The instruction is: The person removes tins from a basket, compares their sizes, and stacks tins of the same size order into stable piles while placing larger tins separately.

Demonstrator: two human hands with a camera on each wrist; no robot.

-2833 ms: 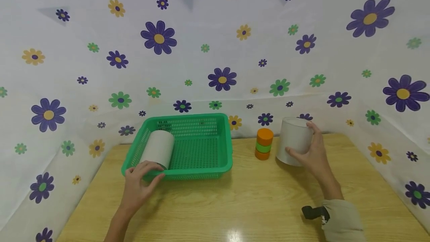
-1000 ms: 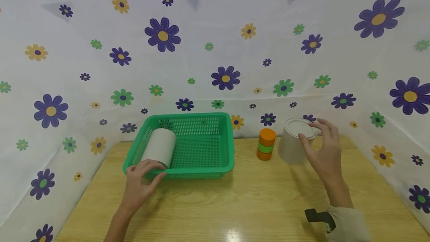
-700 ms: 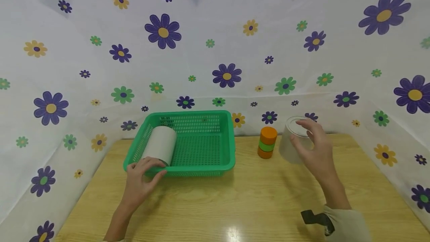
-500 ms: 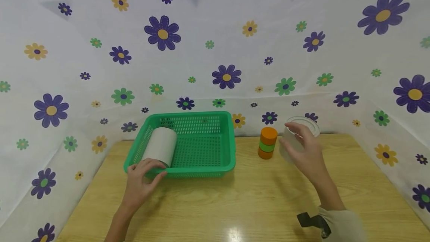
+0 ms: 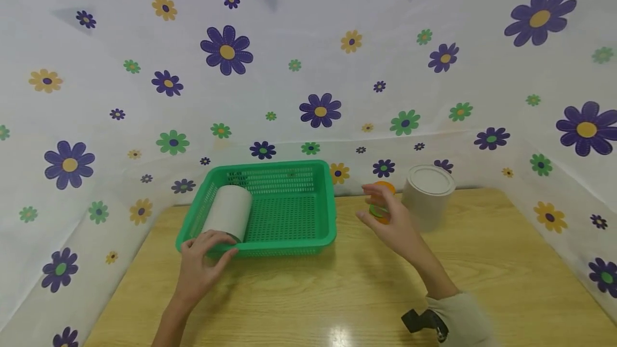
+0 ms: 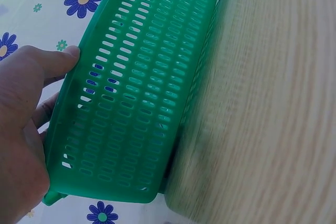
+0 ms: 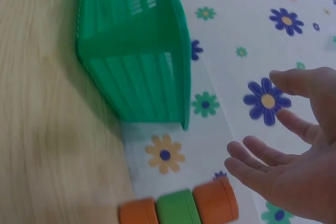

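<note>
My left hand (image 5: 200, 266) grips the front rim of a green plastic basket (image 5: 284, 246), near its left corner. In the left wrist view the thumb lies on the rim (image 6: 73, 72) and the fingers go behind it. A white cylinder (image 5: 230, 210) lies on its side in the basket's left part. My right hand (image 5: 395, 229) is in front of a small orange-and-green container (image 5: 384, 185) and partly hides it in the head view. The right wrist view shows the fingers spread and apart from that container (image 7: 178, 206). A white lidded can (image 5: 426, 202) stands upright just right of it.
A wooden table (image 5: 308, 299) bears everything. Behind and at both sides hangs a white cloth (image 5: 270, 84) printed with flowers. The orange-and-green container stands between the basket and the can, close to the table's back edge.
My right hand has let go of the white can and moved left, to the orange-and-green container. The can, tilted earlier, now stands upright. My left hand has stayed on the basket rim.
</note>
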